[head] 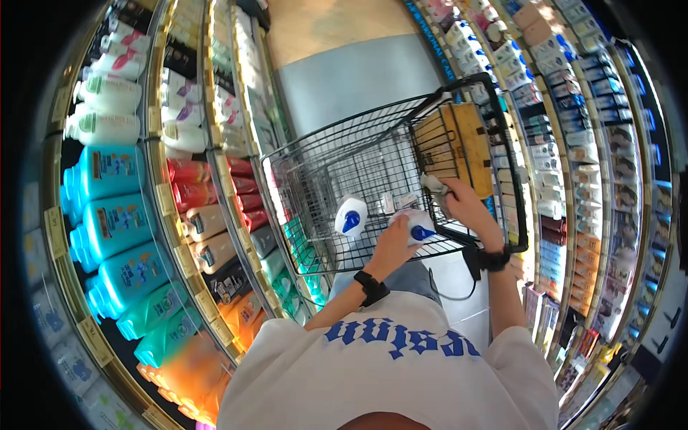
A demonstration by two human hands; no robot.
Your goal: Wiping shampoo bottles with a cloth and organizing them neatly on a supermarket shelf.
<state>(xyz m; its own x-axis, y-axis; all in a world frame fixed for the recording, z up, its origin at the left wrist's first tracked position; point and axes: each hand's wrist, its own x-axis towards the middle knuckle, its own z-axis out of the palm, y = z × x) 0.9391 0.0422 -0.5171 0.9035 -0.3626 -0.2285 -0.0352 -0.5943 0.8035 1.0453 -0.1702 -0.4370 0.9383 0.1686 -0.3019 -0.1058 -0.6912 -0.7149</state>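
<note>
A black wire shopping cart (344, 140) stands before me in a store aisle. My left hand (391, 244) reaches into it and grips a white bottle with a blue pump top (422, 232). Beside that, to the left, another white bottle with a blue top (351, 216) stands in the basket. Small white boxes (396, 202) lie just beyond my left hand. At the cart's right side, my right hand (465, 204) holds a crumpled whitish cloth or wipe (434, 185), its exact kind unclear. A yellow panel (457, 145) is fixed at that end of the cart.
Shelves on the left hold large blue bottles (121, 220), white pump bottles (110, 126) and orange bottles (244, 320). More shelves with rows of bottles and tubes (586, 258) line the right. Grey floor (349, 75) stretches past the cart.
</note>
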